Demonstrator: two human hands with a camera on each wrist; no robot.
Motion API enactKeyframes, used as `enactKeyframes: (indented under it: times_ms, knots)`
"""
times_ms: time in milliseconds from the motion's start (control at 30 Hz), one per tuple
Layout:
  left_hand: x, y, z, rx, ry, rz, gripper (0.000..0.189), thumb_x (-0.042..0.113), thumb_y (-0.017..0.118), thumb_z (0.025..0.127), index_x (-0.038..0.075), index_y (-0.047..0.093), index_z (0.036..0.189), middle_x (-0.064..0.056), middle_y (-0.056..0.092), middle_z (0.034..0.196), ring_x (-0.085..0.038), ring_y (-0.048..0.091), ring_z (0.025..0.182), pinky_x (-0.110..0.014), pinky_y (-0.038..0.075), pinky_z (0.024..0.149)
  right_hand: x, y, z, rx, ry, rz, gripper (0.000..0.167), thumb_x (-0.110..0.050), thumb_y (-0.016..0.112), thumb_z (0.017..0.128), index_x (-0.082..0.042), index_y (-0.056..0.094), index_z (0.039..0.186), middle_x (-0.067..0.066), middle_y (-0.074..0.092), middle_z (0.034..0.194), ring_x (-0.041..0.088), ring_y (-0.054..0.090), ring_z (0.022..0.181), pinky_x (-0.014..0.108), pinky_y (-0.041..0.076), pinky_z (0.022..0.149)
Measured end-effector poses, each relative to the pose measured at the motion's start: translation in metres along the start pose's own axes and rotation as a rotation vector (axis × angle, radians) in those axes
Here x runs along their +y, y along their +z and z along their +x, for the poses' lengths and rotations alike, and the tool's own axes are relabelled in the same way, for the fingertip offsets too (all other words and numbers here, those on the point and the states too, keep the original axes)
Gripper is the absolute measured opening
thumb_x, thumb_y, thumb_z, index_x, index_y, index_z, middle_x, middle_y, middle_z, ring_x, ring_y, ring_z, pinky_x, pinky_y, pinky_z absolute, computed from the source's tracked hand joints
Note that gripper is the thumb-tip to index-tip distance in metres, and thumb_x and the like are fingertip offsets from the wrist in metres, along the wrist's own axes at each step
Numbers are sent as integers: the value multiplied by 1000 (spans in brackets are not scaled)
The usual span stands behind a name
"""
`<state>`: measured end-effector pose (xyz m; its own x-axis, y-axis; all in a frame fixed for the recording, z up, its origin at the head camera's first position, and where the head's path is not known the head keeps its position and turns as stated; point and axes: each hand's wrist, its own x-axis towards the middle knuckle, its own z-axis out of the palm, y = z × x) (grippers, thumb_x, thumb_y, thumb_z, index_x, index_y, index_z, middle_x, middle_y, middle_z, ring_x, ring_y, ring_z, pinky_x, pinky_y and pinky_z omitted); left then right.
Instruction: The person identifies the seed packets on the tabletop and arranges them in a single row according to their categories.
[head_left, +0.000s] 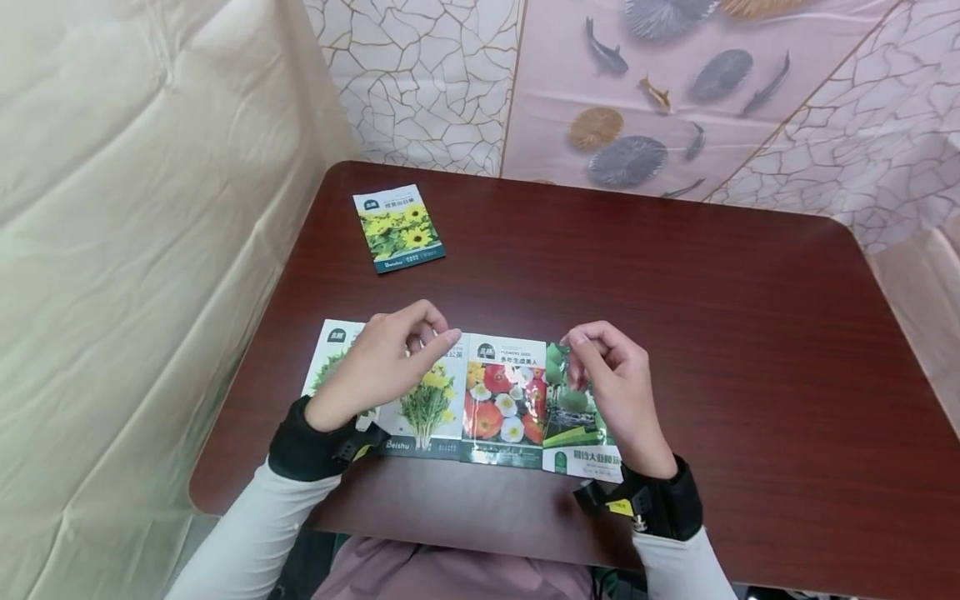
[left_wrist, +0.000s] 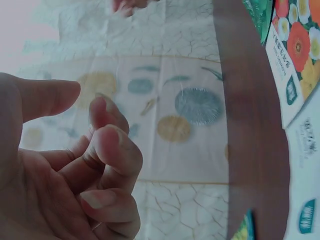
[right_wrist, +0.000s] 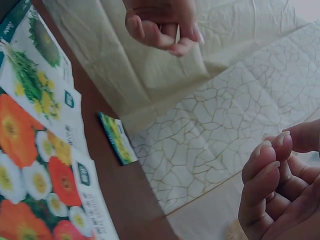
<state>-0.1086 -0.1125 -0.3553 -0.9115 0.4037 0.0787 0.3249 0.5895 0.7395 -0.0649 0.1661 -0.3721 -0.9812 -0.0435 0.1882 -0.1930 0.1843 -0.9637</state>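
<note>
Several seed packets lie side by side in a row along the near part of the table. My left hand [head_left: 397, 354] hovers over the left ones: a packet with green leaves [head_left: 327, 360] and a packet with yellow flowers [head_left: 426, 408]. Its fingers bend loosely with a gap to the thumb, and they hold nothing. In the middle lies the poppy packet [head_left: 504, 404], red, orange and white. Above the rightmost green packet [head_left: 573, 417], whose printed title reads upside down, is my right hand [head_left: 611, 375]. Its thumb is close to the bent fingertips, with nothing between them.
A sunflower packet [head_left: 399, 229] lies alone toward the back left of the dark red-brown table [head_left: 712, 333]. Pale cloth [head_left: 150, 250] hangs along the left side, and a patterned covering [head_left: 420, 83] stands behind the far edge.
</note>
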Motion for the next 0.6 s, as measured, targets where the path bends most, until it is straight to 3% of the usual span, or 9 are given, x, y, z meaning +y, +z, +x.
enactKeyframes:
  times_ms: [200,400,467,567,600]
  knots:
    - [-12,-2,-7,18,-42,-40,21,37,64,93,17,60,100,3,59,73,-14,53,69,-30,45,65,8,2,-1,4,82,-40,20,-23,51,101,-5,60,104,6,51,64,28,50,59,29,45,56]
    - [-13,-3,-7,27,-31,-55,21,36,64,93,16,60,99,2,59,73,-14,54,69,-30,46,65,18,3,2,-12,35,11,23,-20,50,101,0,60,107,6,52,66,20,50,59,27,44,56]
    - [-14,-4,-6,32,-30,-52,21,35,64,93,16,61,99,2,60,73,-14,54,69,-29,46,65,34,1,5,-20,17,24,25,-20,51,101,1,60,111,8,53,68,22,50,60,29,43,57]
    - [-18,-10,-3,41,-39,-48,21,35,64,93,15,61,98,1,61,74,-15,55,68,-29,47,64,76,-4,15,-42,-23,42,27,-22,49,102,-1,59,116,7,53,72,22,50,64,31,42,60]
    - [-20,-12,-1,42,-47,-43,22,35,64,93,14,61,99,0,61,74,-16,55,68,-29,47,64,84,-5,19,-40,-2,12,30,-26,51,101,-2,59,118,8,53,74,24,50,65,33,43,60]
